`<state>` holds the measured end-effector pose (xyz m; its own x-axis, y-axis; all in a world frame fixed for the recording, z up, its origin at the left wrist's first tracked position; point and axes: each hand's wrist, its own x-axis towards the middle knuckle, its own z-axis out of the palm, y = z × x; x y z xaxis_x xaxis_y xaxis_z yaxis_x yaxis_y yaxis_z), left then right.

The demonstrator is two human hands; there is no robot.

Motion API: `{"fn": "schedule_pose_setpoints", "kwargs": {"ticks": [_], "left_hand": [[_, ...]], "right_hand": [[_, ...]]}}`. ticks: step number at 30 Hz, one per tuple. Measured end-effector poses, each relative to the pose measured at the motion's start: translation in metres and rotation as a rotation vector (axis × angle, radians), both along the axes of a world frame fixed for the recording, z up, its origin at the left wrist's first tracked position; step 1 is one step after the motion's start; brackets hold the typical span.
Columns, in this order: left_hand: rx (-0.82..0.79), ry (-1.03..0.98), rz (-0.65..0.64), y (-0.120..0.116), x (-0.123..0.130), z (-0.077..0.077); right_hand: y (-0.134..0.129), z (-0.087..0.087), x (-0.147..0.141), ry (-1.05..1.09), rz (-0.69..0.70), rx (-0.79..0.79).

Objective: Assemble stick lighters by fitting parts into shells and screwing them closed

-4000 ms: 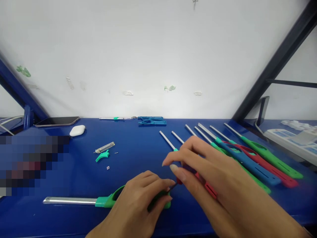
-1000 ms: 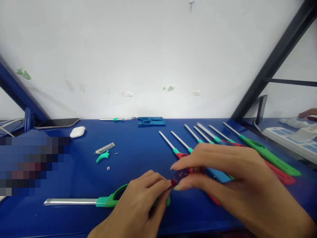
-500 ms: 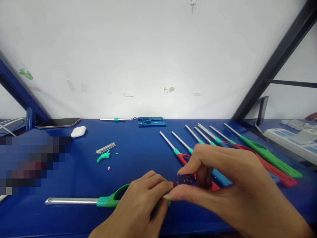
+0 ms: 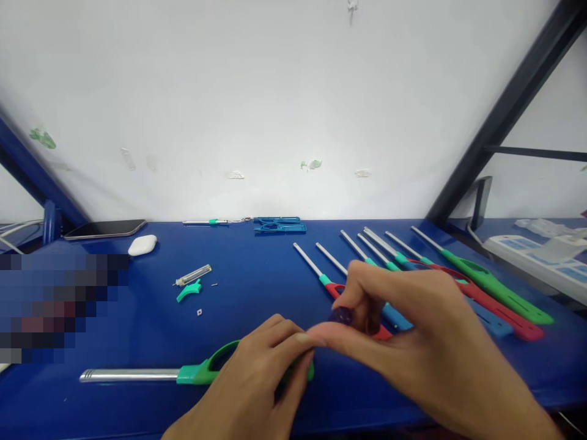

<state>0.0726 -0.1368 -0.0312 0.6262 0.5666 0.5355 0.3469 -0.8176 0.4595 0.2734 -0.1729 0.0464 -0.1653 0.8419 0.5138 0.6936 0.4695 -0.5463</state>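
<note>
At the front of the blue table lies a green long-nosed lighter (image 4: 202,371), its metal tube pointing left. My left hand (image 4: 257,373) is closed around its handle end and covers much of it. My right hand (image 4: 408,336) pinches a dark purple, see-through knob-like handle (image 4: 340,315) between thumb and fingers; most of it is hidden, so its kind is unclear. My right thumb tip meets the fingers of my left hand. Beyond them lie a clear fluid tube (image 4: 193,275), a teal trigger (image 4: 189,291), a tiny pin (image 4: 214,284) and a small pale square piece (image 4: 199,312).
Several red, blue and green lighters (image 4: 495,287) lie in a row on the right. Blue handle shells (image 4: 279,227) and a thin metal rod (image 4: 199,223) rest by the wall. A phone (image 4: 105,229) and a white case (image 4: 142,245) sit at back left.
My right hand has turned a little and shifted left, its thumb now against my left fingers. Less of the dark handle shows. My left hand still holds the green lighter.
</note>
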Motion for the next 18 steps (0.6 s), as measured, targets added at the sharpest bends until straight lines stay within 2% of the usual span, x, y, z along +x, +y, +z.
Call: {"fn": "schedule_pose_setpoints", "kwargs": {"ticks": [6, 10, 13, 15, 18], "left_hand": [[0.144, 0.063, 0.072, -0.001, -0.004, 0.001], [0.282, 0.305, 0.151, -0.001, -0.021, -0.001], [0.350, 0.480, 0.154, 0.001, -0.037, -0.004], [0.350, 0.526, 0.119, 0.003, -0.044, -0.004], [0.381, 0.520, 0.069, 0.002, -0.044, 0.001]], "right_hand": [[0.002, -0.002, 0.001, -0.085, -0.051, -0.060], [0.001, -0.003, 0.006, -0.092, -0.080, -0.116], [0.000, -0.002, 0.007, -0.096, -0.098, -0.130], [-0.002, 0.000, 0.008, -0.086, -0.087, -0.104], [-0.007, 0.004, 0.014, -0.041, -0.112, 0.059]]}}
